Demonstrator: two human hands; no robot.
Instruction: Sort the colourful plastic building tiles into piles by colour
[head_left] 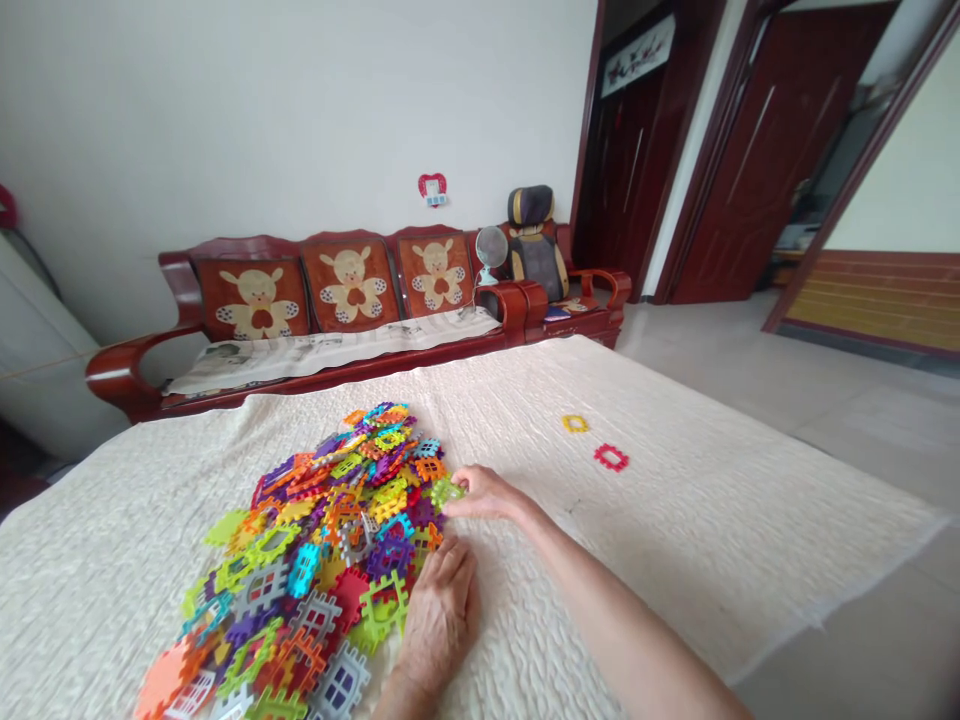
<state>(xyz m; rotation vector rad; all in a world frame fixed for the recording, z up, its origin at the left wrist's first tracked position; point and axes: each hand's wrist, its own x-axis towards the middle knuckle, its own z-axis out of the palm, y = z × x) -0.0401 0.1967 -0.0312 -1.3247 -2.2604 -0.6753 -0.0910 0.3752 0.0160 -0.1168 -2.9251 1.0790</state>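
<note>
A heaped pile of colourful plastic interlocking building pieces [345,510] lies on the cream quilted cover, many with toothed edges and window-like openings. At the pile's right edge my right hand [484,493] pinches a light green interlocking piece [444,493] between thumb and fingers. Just nearer to me, my left hand [444,600] rests palm down against the pile, its fingers laid out with nothing seen in them. Apart from the pile, to the right, lie a yellow square piece [565,424] and a red square piece [599,457].
The quilted cover [712,520] spreads over a wide surface that ends at the right above a tiled floor. Behind it stand a red wooden sofa [517,308] with bear cushions, a small fan [492,247] and a chair with a massage cushion [536,255].
</note>
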